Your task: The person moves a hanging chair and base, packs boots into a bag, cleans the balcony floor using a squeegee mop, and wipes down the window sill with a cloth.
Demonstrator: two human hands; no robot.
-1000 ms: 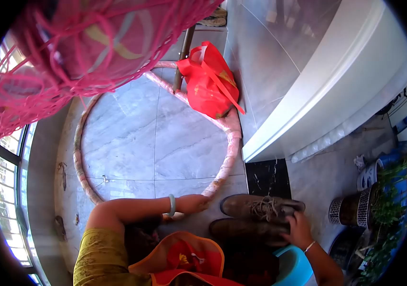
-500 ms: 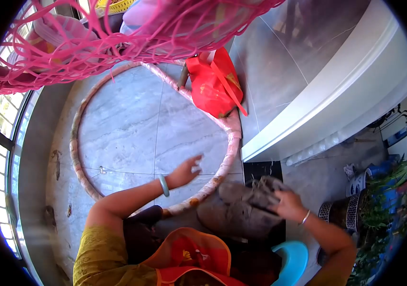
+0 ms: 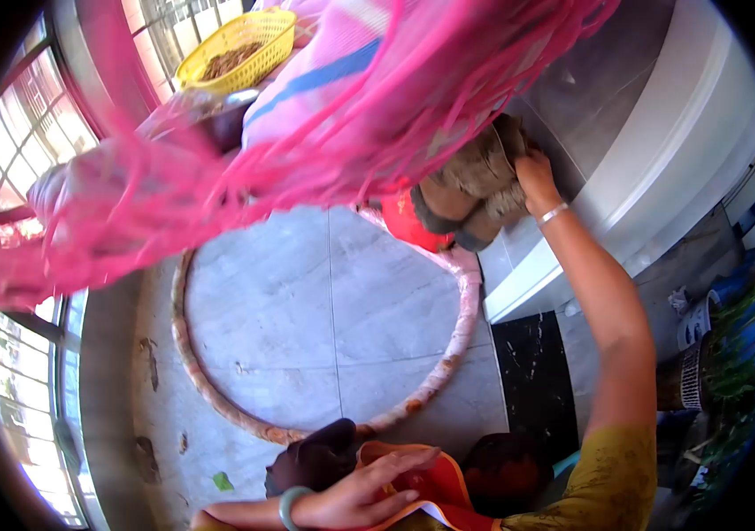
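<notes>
My right hand (image 3: 535, 184) is stretched far forward, its fingers closed on the upper end of a pair of muddy brown shoes (image 3: 484, 177). The shoes hang in front of a red bag (image 3: 413, 221), covering much of it, with their toes pointing down. Low in the view, my left hand (image 3: 369, 496) lies over the red apron (image 3: 435, 482) at my lap, palm down with fingers extended and nothing in it. A jade-coloured bangle is on that wrist.
Pink netting (image 3: 324, 150) hangs across the top, close to the camera. Behind it stands a yellow basket (image 3: 245, 49) with brown bits inside. A wrapped hoop (image 3: 464, 310) lies on the grey tiles. A white door edge (image 3: 590, 212) and potted plants (image 3: 740, 372) are at right.
My right hand has carried the shoes forward from beside my lap to the red bag. My left hand has drawn back from above the hoop to my lap. The view has shifted.
</notes>
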